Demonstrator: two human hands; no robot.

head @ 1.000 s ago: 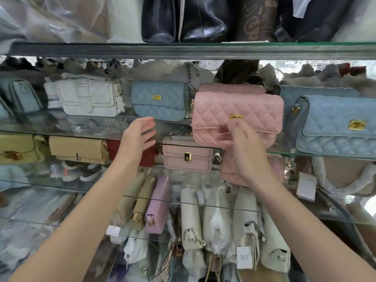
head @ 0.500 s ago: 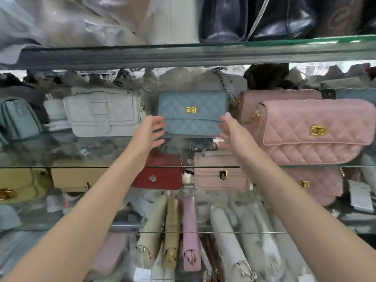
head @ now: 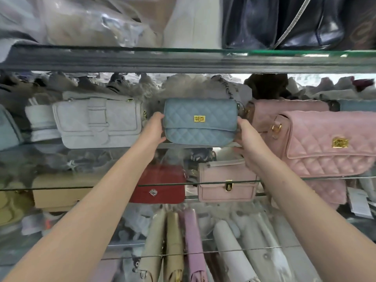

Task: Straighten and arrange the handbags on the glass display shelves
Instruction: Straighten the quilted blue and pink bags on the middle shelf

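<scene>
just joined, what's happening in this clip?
A person is tidying handbags on a glass shelf. The left hand and the right hand hold the blue quilted handbag by its ends, upright and facing out, between a white handbag and a pink quilted handbag. Whether it rests on the glass is unclear.

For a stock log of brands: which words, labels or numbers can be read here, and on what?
Nothing here is legible.
White paper tag, lower right: printed lines, too small to read.
Strap behind the blue handbag: dark lettering, too blurred to read.
</scene>
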